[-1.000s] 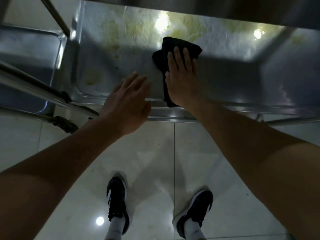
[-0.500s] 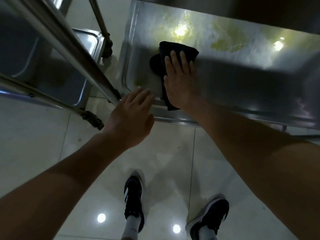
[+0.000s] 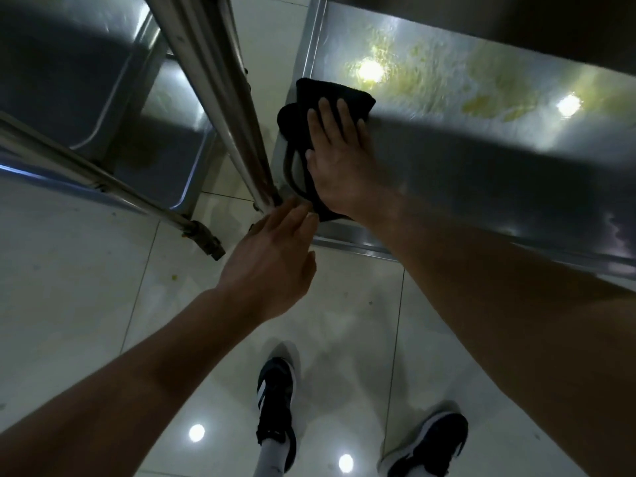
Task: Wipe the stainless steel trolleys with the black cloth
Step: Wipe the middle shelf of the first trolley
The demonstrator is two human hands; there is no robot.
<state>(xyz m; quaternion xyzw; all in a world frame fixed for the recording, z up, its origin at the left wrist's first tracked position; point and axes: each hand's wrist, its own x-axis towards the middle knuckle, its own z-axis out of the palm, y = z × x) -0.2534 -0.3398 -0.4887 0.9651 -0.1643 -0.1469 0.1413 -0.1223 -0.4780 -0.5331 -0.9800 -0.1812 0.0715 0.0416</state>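
A black cloth (image 3: 311,98) lies on the lower shelf of a stainless steel trolley (image 3: 481,173), near the shelf's left corner. My right hand (image 3: 339,156) presses flat on the cloth, fingers straight and spread. Yellowish smears (image 3: 488,87) cover the far part of the shelf. My left hand (image 3: 275,259) hovers at the shelf's front left corner, fingers loosely extended toward the trolley's upright post (image 3: 223,98); whether it touches the post is unclear.
A second steel trolley (image 3: 103,108) stands to the left, its handle bar (image 3: 86,170) and a castor (image 3: 206,242) close to the post. An upper shelf overhangs at the top right. My two feet in dark shoes (image 3: 275,401) stand on glossy white floor tiles.
The cloth and my right hand have slid left toward the shelf's left corner. My left hand has moved forward to the post at the front corner.
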